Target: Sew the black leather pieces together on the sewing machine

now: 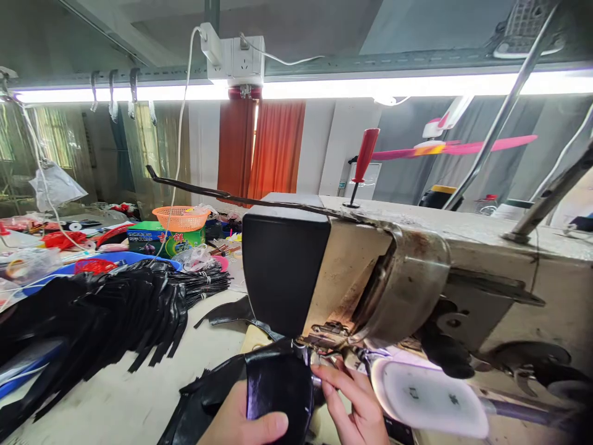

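My left hand [245,417] grips a shiny black leather-like piece [278,389], its thumb pressed on the upper face. That piece reaches under the presser foot area of a sewing machine [352,266], with more black material [210,402] lying beneath and to its left. At the needle area, my right hand [354,405] has its fingers bent and drawn together against small metal parts [317,371] at the piece's right edge. Whatever lies between those fingertips is too small to make out. Just right of this hand is a glowing white lamp [430,395].
Layered black strips [125,309] spread over the table's left side. Behind them stand a green box [167,238] and an orange basket [182,217]. A red-handled screwdriver [365,157] stands upright on the machine head. A thin dark rod [199,188] juts left from it.
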{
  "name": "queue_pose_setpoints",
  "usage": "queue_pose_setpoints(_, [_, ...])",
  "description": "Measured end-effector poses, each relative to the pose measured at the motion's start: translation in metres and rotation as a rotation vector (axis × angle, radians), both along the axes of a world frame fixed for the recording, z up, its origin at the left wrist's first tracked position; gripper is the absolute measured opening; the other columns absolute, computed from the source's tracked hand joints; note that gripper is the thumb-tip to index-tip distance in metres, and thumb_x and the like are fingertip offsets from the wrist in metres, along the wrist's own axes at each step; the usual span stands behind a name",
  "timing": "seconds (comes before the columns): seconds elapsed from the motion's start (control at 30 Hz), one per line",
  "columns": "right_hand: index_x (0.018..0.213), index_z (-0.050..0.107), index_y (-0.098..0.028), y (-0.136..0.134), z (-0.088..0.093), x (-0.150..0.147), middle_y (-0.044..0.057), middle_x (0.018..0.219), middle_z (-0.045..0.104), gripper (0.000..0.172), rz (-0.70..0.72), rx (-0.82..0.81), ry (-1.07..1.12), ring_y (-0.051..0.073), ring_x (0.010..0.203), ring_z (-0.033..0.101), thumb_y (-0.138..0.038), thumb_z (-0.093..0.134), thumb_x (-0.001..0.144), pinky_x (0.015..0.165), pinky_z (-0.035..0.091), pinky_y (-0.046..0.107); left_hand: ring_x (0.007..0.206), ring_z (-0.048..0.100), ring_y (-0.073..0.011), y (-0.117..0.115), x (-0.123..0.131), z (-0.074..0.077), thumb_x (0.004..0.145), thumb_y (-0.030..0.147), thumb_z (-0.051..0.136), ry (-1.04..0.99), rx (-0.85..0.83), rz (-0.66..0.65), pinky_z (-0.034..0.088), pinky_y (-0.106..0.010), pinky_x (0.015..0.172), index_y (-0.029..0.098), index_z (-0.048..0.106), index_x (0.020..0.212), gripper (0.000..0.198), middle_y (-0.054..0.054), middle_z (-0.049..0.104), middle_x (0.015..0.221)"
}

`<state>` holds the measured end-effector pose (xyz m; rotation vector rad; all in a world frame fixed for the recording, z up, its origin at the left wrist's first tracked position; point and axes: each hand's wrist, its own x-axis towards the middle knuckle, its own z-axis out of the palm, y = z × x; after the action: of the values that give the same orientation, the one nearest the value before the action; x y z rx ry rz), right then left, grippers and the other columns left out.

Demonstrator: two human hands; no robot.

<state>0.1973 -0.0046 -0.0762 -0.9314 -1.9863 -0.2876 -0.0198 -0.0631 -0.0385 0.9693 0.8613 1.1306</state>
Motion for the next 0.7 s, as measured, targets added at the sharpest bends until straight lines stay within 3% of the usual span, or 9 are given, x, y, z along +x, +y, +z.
queue_pose_setpoints(0.13, [0.101, 0.074, -0.026, 0.000, 0.001, 0.001, 0.005, 0.092, 0.075, 0.024, -0.027, 0.011, -0.019, 0.023, 0.085, 0.072, -0.031, 0.055, 0.088, 0.076, 0.057, 0.031, 0.092, 0.062, -0.0292, 0.007, -0.004, 0.000, 0.057, 0.048, 0.084, -0.014, 0.067, -0.091, 0.046, -0.038, 0.084, 0.011, 0.071, 0.104, 0.062, -0.012, 0.071, 0.091])
queue_pose_setpoints(0.3, [0.103, 0.073, -0.024, -0.001, 0.006, -0.002, 0.005, 0.089, 0.076, 0.024, 0.045, 0.017, -0.003, 0.020, 0.083, 0.072, -0.024, 0.054, 0.088, 0.080, 0.055, 0.028, 0.088, 0.063, -0.0248, 0.008, -0.003, 0.008, 0.056, 0.038, 0.087, -0.080, -0.040, -0.086, 0.045, -0.037, 0.086, 0.015, 0.071, 0.104, 0.055, -0.009, 0.071, 0.089])
queue_pose_setpoints(0.47, [0.102, 0.074, -0.026, 0.002, -0.002, 0.001, 0.005, 0.093, 0.076, 0.024, -0.021, 0.021, -0.006, 0.024, 0.087, 0.072, -0.031, 0.054, 0.089, 0.077, 0.057, 0.033, 0.090, 0.064, -0.0247, 0.012, -0.005, 0.021, 0.053, 0.030, 0.088, -0.177, -0.093, -0.131, 0.046, -0.034, 0.083, 0.015, 0.071, 0.104, 0.056, -0.009, 0.072, 0.091])
queue_pose_setpoints(0.7, [0.101, 0.074, -0.026, 0.004, -0.002, 0.001, 0.005, 0.089, 0.076, 0.023, 0.017, 0.045, 0.017, 0.023, 0.083, 0.073, -0.031, 0.056, 0.088, 0.073, 0.059, 0.031, 0.084, 0.065, -0.0246, 0.016, -0.001, 0.014, 0.054, 0.034, 0.087, -0.166, -0.136, -0.115, 0.049, -0.031, 0.071, 0.014, 0.070, 0.104, 0.057, -0.012, 0.072, 0.093])
